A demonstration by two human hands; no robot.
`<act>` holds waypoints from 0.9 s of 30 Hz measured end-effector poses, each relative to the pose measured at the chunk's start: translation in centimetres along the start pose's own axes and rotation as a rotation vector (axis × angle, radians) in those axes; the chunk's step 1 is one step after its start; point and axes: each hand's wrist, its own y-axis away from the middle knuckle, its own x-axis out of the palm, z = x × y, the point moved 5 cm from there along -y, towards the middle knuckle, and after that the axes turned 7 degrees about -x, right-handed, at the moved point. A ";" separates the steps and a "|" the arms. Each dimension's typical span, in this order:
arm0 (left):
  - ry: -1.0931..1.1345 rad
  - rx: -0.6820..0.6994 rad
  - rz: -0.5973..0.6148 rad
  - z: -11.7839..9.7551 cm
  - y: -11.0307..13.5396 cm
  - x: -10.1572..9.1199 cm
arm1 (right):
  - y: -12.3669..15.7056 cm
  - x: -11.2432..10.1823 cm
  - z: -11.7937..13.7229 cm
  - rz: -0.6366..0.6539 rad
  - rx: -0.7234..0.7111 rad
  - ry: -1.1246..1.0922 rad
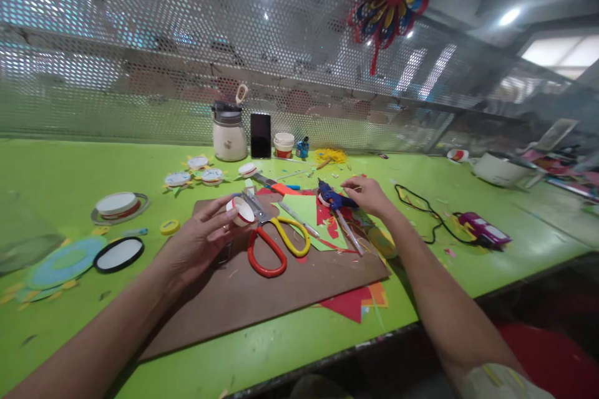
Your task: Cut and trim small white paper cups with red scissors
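My left hand (206, 234) holds a shallow, round white paper cup piece (243, 211) with a red band, its hollow side tilted toward me. Beside it, scissors (267, 218) with one red and one yellow handle lie on a brown board (201, 318). My right hand (369, 195) is by the handle of a blue glue gun (334, 198), its fingers curled together. Whether they touch the gun or pinch something small is not clear. The glue gun rests on paper scraps, a clear glue stick (349, 230) near it. A pen (299, 219) lies across light green paper (306, 206).
Three small paper flowers (213, 176) and a white round piece (116, 204) sit at left, near a blue paper disc (68, 262). A flask (229, 137), a phone (261, 136) and cups (283, 144) stand at the back. A black cord runs to a purple box (484, 229) at right.
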 end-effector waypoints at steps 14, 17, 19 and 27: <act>0.044 -0.003 -0.046 -0.4 0.3 0.3 | 1.3 1.1 2.7 0.187 -0.045 0.230; 0.033 -0.017 -0.050 -0.4 0.4 0.6 | 1.3 1.4 2.6 0.203 -0.039 0.239; 0.033 -0.013 -0.048 -0.4 0.5 0.7 | 1.2 1.5 2.5 0.207 -0.035 0.233; 0.032 -0.004 -0.026 -0.4 0.3 0.6 | 0.9 0.1 2.1 0.148 0.005 0.149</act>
